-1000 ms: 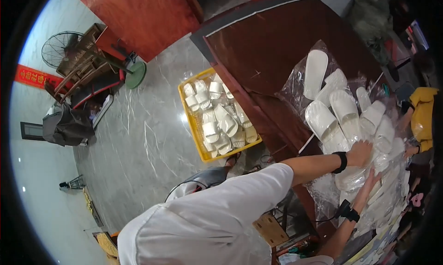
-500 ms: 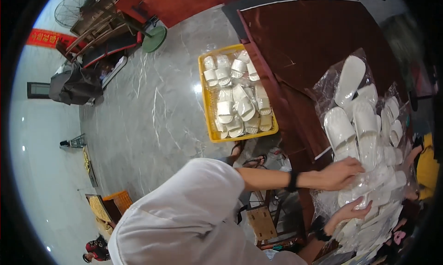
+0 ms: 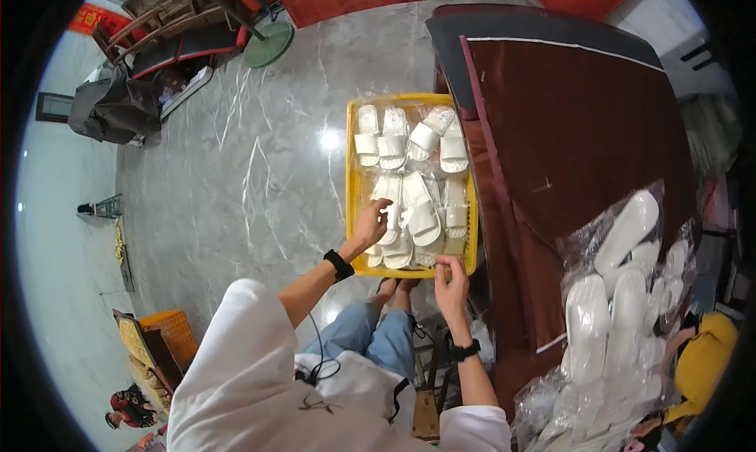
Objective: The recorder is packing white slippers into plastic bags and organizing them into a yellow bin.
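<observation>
The right hand (image 3: 452,283) is seen nearest the body, with its fingers curled over the near rim of the yellow crate (image 3: 352,186); the rim appears to be pinched lightly, though how firmly it is gripped cannot be told. The left hand (image 3: 372,222) is placed further in, over the near-left part of the load, with the fingers bent and loosely parted on 1 of the white slippers (image 3: 419,213). Whether that slipper is actually clasped or only touched cannot be told.

The crate is set on the grey marble floor (image 3: 236,184), just beside the brown-covered table (image 3: 583,137), directly ahead of the person's knees.

Handling is judged as follows. The slippers appear to be moulded foam: light, somewhat flexible and not fragile. The smooth sole is likely to be slightly slippery, so hold is best taken at the strap or across the narrow waist of the sole. The crate is judged rigid and is best held at opposite rims.

On the table's right side, a clear plastic bag of white slippers (image 3: 622,310) is seen, well apart from both hands. Furthest away, a green fan base (image 3: 268,44) stands on the floor.
</observation>
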Action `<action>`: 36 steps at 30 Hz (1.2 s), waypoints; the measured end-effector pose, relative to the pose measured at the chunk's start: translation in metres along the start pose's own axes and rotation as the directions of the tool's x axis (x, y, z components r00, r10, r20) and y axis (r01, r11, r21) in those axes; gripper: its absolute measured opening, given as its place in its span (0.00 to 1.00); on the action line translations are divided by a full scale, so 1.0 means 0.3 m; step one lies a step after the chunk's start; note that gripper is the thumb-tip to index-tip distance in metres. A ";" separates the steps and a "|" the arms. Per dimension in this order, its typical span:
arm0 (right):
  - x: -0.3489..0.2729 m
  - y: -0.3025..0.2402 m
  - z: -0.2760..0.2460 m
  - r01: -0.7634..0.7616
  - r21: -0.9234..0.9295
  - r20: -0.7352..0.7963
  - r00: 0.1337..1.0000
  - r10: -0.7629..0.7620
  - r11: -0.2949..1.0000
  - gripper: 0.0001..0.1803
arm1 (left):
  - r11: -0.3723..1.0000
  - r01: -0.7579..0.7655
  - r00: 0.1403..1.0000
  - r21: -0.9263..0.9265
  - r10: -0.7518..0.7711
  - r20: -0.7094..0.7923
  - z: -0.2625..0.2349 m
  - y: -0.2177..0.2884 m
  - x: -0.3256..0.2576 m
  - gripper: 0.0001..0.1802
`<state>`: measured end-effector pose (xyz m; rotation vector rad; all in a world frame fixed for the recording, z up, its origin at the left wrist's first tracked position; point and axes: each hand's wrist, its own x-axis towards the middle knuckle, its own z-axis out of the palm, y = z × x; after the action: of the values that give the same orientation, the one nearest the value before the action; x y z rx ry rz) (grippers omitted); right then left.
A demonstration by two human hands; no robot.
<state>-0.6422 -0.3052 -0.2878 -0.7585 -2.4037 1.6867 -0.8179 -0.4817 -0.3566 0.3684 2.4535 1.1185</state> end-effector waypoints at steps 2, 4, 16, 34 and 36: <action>0.138 0.170 0.122 -0.002 -0.002 0.020 1.000 0.002 1.000 0.09 | 0.998 0.040 0.999 0.045 -0.038 -0.034 0.011 -0.109 0.077 0.20; 0.277 0.374 0.237 -0.184 0.030 -0.016 0.983 0.185 0.982 0.15 | 0.993 0.074 0.995 0.089 -0.067 -0.076 0.029 -0.186 0.146 0.23; 0.954 0.936 0.433 -0.566 0.382 -0.062 0.773 0.631 0.731 0.54 | 0.823 0.025 0.980 0.567 0.092 -0.178 0.159 -0.564 0.718 0.49; 0.749 0.744 0.505 -0.519 0.778 0.277 0.790 0.548 0.355 0.16 | 0.908 -0.260 0.927 0.328 0.139 0.349 0.162 -0.593 0.616 0.12; 0.645 0.698 0.468 -0.537 0.686 0.279 0.817 0.505 0.490 0.17 | 0.878 -0.352 0.895 0.326 0.214 0.391 0.108 -0.528 0.542 0.11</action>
<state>-0.7913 -0.2824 -0.5677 -1.3551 -1.2346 2.6384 -0.9556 -0.4970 -0.5393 0.9941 2.3326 0.5842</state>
